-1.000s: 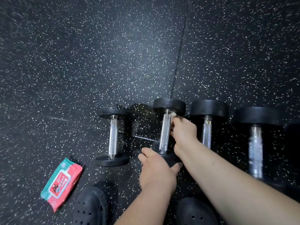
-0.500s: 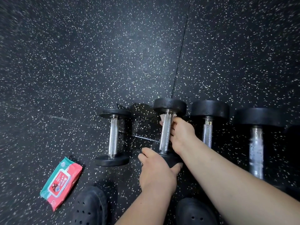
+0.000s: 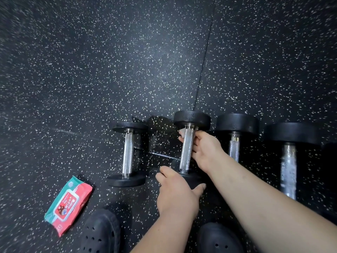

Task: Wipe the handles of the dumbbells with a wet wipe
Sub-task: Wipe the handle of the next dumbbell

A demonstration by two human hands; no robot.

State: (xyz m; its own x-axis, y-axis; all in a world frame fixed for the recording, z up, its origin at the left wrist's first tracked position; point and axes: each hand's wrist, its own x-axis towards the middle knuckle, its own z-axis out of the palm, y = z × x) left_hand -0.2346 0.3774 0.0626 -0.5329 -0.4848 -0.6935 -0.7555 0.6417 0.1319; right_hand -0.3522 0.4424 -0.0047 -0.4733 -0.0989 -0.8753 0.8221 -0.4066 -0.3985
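In the head view, the right hand [image 3: 206, 152] curls round the handle [image 3: 186, 154] of the second dumbbell [image 3: 191, 118]. The wet wipe [image 3: 181, 133] seems pinched under its fingers (only a white corner shows). The left hand [image 3: 176, 194] grips that dumbbell's near end. If this hold loosens, it could roll into the next dumbbell [image 3: 235, 125], or the wipe could bunch. A second ago the wipe sat on the handle's right side.

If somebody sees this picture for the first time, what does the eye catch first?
The two bare hands in the middle: the right hand grips the steel handle of the second dumbbell from the left with a white wipe, the left hand holds its near head. Then the red and green wipes pack, lower left on the speckled black floor.
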